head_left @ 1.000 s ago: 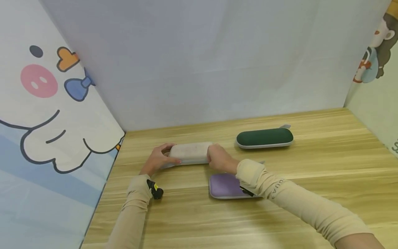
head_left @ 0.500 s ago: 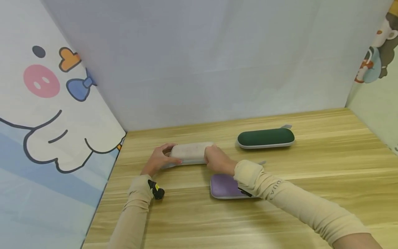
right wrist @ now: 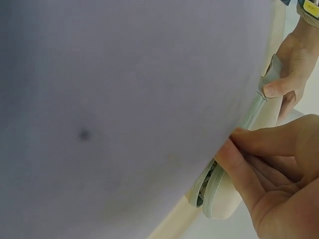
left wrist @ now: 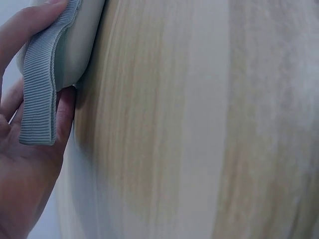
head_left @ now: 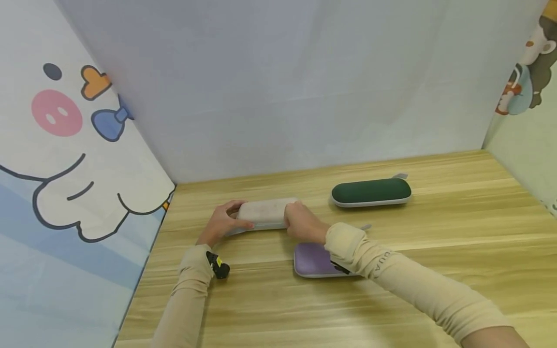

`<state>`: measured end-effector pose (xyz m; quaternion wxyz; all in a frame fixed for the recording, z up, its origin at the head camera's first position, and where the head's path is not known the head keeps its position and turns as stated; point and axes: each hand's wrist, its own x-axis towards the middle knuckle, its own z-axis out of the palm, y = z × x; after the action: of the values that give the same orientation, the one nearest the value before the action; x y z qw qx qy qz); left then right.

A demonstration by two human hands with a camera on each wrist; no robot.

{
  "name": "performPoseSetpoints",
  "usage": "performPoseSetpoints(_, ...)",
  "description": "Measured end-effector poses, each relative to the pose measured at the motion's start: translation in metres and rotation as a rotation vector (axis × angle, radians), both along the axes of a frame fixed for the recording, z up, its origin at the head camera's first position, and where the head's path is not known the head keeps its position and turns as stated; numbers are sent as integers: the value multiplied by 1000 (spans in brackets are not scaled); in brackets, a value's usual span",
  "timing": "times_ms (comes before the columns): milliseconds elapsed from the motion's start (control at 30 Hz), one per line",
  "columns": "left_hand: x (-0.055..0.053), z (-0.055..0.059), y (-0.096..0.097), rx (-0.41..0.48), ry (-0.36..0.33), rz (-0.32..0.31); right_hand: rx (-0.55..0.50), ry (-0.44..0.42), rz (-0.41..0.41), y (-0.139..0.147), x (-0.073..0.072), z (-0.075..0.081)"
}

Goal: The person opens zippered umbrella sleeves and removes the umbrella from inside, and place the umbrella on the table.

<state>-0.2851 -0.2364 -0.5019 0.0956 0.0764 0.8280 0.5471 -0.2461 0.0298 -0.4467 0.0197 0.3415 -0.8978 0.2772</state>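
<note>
A cream zip case [head_left: 264, 211] lies on the wooden table left of centre. My left hand [head_left: 221, 222] grips its left end, thumb on the front side. The left wrist view shows a grey ribbed fabric loop [left wrist: 39, 94] hanging over the palm at that end. At the front right of the case is my right hand [head_left: 304, 223], its thumb and finger pinching at the zipper [right wrist: 213, 184]; the pull itself is hidden by the fingertips. In the right wrist view the zipper gapes at the right end and runs together toward the left hand.
A purple zip case [head_left: 314, 260] lies under my right forearm, partly covered, and fills much of the right wrist view. Further back on the right lies a dark green zip case [head_left: 371, 191] with a grey loop. A pale cloth wall [head_left: 296, 96] stands behind the table.
My right hand has slid slightly left along the front of the cream case. The left hand keeps its grip on the left end, and the other cases stay put.
</note>
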Motion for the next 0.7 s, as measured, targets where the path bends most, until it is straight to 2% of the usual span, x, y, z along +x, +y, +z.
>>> performPoseSetpoints(700, 3, 2, 2, 15, 8, -2, -2, -25, -11, -7, -1, -5)
